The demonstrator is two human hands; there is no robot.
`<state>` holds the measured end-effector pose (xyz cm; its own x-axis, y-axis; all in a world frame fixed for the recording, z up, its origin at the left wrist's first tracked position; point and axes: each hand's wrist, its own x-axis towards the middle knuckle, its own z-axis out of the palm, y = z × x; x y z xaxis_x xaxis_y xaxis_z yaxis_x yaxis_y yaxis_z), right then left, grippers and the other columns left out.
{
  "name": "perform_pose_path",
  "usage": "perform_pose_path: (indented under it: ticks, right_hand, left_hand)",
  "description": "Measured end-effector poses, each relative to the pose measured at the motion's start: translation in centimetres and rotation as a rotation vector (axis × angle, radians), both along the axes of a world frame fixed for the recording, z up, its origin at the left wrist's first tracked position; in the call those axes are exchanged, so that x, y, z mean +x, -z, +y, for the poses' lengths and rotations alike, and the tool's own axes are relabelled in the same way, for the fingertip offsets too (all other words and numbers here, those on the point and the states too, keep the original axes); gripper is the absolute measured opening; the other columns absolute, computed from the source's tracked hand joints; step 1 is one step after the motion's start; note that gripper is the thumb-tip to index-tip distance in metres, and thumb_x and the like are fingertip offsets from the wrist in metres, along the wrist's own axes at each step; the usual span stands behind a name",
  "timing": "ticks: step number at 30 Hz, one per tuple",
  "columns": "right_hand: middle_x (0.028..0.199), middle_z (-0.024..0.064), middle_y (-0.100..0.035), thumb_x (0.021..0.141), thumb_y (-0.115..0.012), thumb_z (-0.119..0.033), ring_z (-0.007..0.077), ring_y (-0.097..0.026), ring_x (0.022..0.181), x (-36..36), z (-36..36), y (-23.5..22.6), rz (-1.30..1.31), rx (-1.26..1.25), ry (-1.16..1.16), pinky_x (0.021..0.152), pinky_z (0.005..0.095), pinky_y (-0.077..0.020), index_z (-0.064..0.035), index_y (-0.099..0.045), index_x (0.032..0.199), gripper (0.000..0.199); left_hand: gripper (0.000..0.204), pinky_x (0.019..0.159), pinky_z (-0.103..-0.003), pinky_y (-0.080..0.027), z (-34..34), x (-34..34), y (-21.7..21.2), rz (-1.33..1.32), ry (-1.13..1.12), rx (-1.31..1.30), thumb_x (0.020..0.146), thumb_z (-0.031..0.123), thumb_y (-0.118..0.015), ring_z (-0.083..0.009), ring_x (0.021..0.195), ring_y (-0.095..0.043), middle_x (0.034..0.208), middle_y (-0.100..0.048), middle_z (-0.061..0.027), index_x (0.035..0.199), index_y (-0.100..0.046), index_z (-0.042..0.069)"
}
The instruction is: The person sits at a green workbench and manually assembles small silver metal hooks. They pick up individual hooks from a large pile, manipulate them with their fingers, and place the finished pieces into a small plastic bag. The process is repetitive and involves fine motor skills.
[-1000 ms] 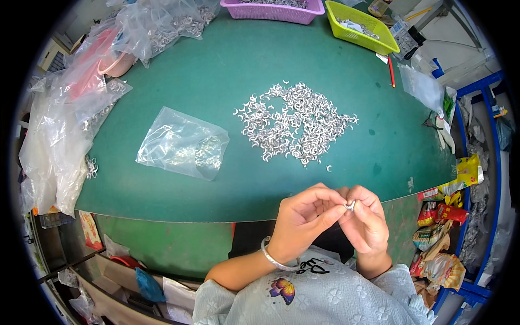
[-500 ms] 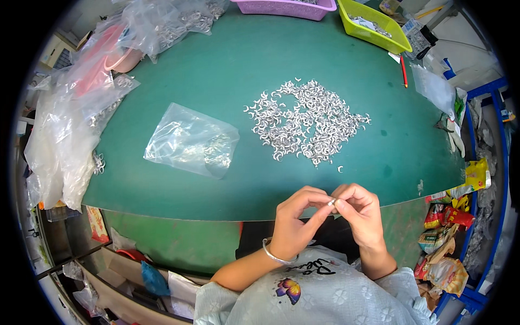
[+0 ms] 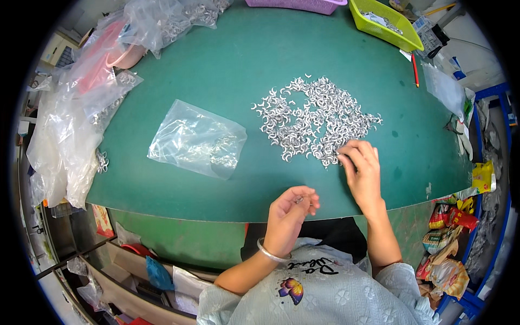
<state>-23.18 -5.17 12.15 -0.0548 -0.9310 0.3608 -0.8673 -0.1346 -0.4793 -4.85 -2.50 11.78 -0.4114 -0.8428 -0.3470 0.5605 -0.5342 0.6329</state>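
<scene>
Silver crescent-shaped pieces (image 3: 330, 103) lie in a loose heap on the green table (image 3: 292, 43), ahead of the person. The left hand (image 3: 286, 218) is loosely curled near the table's front edge, a small shiny piece (image 3: 299, 200) between thumb and fingers; the right hand (image 3: 363, 174) is narrowed to a pinch at the heap's near edge, though whether it grips anything I cannot tell. Much of the heap looks unsorted; how many pieces have been handled is unclear. A clear bag (image 3: 189, 135) lies flat to the left, apart from the heap, with a glinting patch inside. Bulky plastic bags (image 3: 59, 135) crowd the table's left side; a lime basket (image 3: 387, 27) stands far right.
</scene>
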Motion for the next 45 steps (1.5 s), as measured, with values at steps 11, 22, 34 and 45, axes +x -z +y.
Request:
perform_pose_path:
  ticks: [11,22,34,45]
  right_hand:
    - [0.084,0.0082,-0.056,0.076,-0.06,0.003,0.0156,-0.053,0.074,-1.0,0.2,0.2,-0.326,-0.125,0.156,0.065,0.0266,-0.043,0.0007,-0.059,0.082,0.006]
    - [0.084,0.0092,-0.059,0.082,-0.059,-0.002,0.0133,-0.054,0.079,2.3,4.4,-1.7,-1.637,0.199,-0.048,0.075,0.0253,-0.0419,0.0015,-0.057,0.088,0.008]
    - [0.088,0.0108,-0.06,0.08,-0.06,0.002,0.0168,-0.054,0.079,2.5,5.3,-2.9,-1.478,0.171,-0.157,0.072,0.0275,-0.0433,0.0047,-0.059,0.092,0.013]
    - [0.077,0.0113,-0.063,0.074,-0.066,0.0,0.022,-0.054,0.074,2.7,5.1,-4.4,-0.908,-0.035,-0.177,0.067,0.0309,-0.0436,0.0036,-0.062,0.082,0.009]
  left_hand:
    - [0.015,0.072,-0.024,-0.042,0.0,-1.1,0.3,-0.065,0.003,-0.046,0.087,0.005,-0.05,-0.0122,0.078,-0.052,0.087,-0.058,-0.0077,0.099,-0.055,-0.003]
    - [0.029,0.073,-0.025,-0.043,-0.8,-3.1,-1.7,-0.142,-0.077,-0.354,0.073,-0.013,-0.059,-0.0116,0.081,-0.052,0.092,-0.055,-0.0084,0.101,-0.055,-0.004]
    - [0.023,0.056,-0.019,-0.037,-0.3,-2.5,-2.8,-0.416,-0.103,-0.683,0.069,-0.013,-0.064,-0.0071,0.067,-0.045,0.082,-0.053,-0.0061,0.09,-0.062,-0.005]
    - [0.023,0.048,-0.017,-0.03,-0.2,-2.3,-3.6,-0.387,-0.172,-0.645,0.069,-0.01,-0.065,-0.0037,0.057,-0.039,0.073,-0.05,-0.0011,0.089,-0.065,0.001]
